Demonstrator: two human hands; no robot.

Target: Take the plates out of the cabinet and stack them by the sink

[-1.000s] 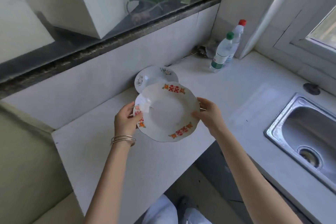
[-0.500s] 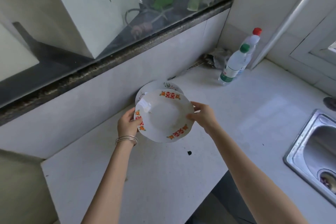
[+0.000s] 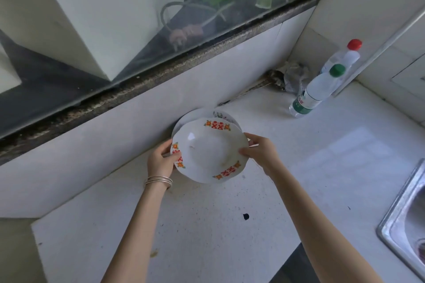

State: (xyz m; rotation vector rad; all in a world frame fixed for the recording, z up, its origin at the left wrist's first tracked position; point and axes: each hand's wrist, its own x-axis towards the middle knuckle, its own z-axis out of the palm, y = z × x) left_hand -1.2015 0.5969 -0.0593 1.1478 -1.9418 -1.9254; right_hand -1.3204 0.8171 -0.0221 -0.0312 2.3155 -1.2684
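In the head view, we hold the red-patterned plate (image 3: 209,149) just above another plate (image 3: 197,114) lying at the back edge of the counter (image 3: 230,248), against the wall. We judge it stiff, glazed and breakable (likely slick too), so it is best held by opposite rims. Our left hand (image 3: 161,161) pinches the left rim and our right hand (image 3: 262,154) clasps the right rim.

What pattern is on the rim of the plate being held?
White plate with red double-character motifs flanked by small orange flowers on its rim, seen in the head view.
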